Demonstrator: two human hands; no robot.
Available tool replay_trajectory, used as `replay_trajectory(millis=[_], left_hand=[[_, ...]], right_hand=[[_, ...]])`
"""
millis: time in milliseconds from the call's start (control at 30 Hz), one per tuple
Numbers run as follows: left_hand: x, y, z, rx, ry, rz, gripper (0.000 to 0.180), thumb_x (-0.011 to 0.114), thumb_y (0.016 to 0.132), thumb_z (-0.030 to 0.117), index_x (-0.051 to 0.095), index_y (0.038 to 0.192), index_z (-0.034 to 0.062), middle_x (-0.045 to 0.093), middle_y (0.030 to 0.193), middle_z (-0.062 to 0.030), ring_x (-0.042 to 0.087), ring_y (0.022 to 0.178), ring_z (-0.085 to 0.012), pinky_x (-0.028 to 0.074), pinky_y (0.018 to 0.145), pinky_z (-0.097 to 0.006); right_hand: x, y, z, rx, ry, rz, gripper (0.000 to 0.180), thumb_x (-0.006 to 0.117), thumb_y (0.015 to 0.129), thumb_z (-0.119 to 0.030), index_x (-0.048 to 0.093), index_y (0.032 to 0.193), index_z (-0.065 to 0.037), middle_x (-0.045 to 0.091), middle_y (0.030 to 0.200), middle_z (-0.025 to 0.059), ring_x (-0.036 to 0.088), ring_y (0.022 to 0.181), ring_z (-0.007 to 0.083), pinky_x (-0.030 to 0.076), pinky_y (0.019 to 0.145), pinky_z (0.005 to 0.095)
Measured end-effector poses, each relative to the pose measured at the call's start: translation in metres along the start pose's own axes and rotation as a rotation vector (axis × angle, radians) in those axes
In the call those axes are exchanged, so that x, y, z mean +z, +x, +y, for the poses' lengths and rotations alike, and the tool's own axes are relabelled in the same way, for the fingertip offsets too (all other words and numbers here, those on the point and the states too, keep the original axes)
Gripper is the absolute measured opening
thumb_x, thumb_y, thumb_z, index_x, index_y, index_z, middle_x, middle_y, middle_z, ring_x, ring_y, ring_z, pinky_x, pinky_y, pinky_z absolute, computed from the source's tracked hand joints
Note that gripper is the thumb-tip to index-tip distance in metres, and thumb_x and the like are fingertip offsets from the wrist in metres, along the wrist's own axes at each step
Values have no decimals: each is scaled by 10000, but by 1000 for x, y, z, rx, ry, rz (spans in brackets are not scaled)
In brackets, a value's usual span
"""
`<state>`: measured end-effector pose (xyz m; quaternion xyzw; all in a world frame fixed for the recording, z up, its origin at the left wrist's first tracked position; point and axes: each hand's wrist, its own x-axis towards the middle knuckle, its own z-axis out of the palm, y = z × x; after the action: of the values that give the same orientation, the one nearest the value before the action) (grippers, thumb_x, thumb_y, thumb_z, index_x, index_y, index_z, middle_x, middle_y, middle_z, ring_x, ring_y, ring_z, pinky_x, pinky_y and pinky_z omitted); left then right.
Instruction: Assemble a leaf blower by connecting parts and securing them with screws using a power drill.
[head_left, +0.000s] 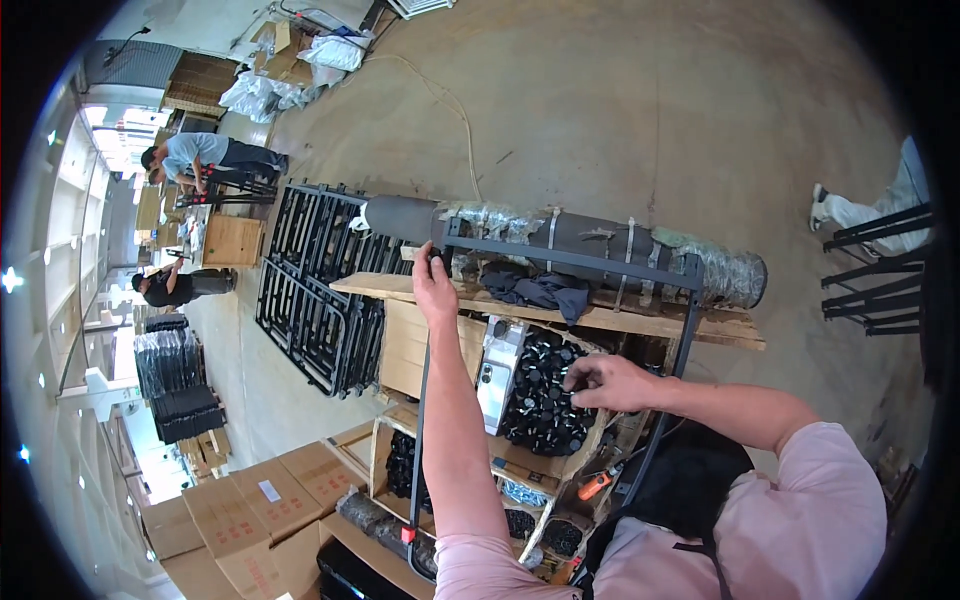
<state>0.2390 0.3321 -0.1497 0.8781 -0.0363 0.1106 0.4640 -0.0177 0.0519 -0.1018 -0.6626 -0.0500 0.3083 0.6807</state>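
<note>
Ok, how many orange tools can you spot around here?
1: the orange tool is below the right hand in the picture, close to the black frame's leg. Others may be hidden behind the arms or inside boxes.

left arm (pixel 458 420) outstretched, right arm (pixel 735 410) bent, hands (pixel 437 292) apart

Black parts (pixel 545 400) fill an open bin (pixel 578 461); a plank (pixel 375 286) bears a grey roll (pixel 582 231).

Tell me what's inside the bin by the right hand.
A heap of small black parts with shiny bits among them; the right hand hides some, and the top layer covers anything deeper.
</note>
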Motion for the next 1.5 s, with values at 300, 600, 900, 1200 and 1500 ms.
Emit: replay_trajectory(millis=[300, 600, 900, 1200, 1500], left_hand=[[5, 5, -5, 77, 114, 2, 313, 636, 1030, 206, 716, 1330, 170, 589, 1178, -152, 582, 1091, -292, 481, 994, -392], [1, 10, -22, -104, -316, 20, 430, 559, 1052, 70, 541, 1481, 78, 635, 1334, -99, 611, 1129, -180, 488, 1011, -326], [1, 5, -8, -19, -146, -38, 326, 453, 1097, 107, 683, 1327, 73, 649, 1321, -97, 597, 1228, -217, 441, 1091, -330], [0, 10, -9, -58, -140, -26, 294, 654, 1027, 187, 733, 1310, 192, 597, 1296, -113, 615, 1156, -253, 500, 1021, -373], [-1, 10, -15, -158, -320, -9, 302, 600, 1042, 154, 688, 1325, 100, 644, 1358, -144, 637, 1194, -238, 496, 1039, -364]], right_hand=[[-58, -84, -49, 78, -359, 290, 355, 767, 880, -166, 683, 1206, -53, 686, 1129, 142, 684, 1042, 293, 555, 919, 414], [-116, -126, -27, -13, -656, 653, 322, 700, 852, -28, 690, 1173, -42, 605, 1167, 111, 651, 979, 264, 564, 863, 399], [-123, -113, -28, 33, -754, 609, 340, 666, 858, -17, 680, 1197, -28, 582, 1202, 132, 639, 1035, 302, 555, 904, 415], [-124, -103, -37, 19, -1016, 448, 400, 649, 860, 3, 673, 1258, -25, 582, 1251, 162, 648, 1110, 369, 552, 963, 462], [-119, -89, -47, 176, -1256, 438, 326, 696, 962, -264, 684, 1194, -36, 680, 1114, 188, 690, 1038, 401, 572, 880, 511]])
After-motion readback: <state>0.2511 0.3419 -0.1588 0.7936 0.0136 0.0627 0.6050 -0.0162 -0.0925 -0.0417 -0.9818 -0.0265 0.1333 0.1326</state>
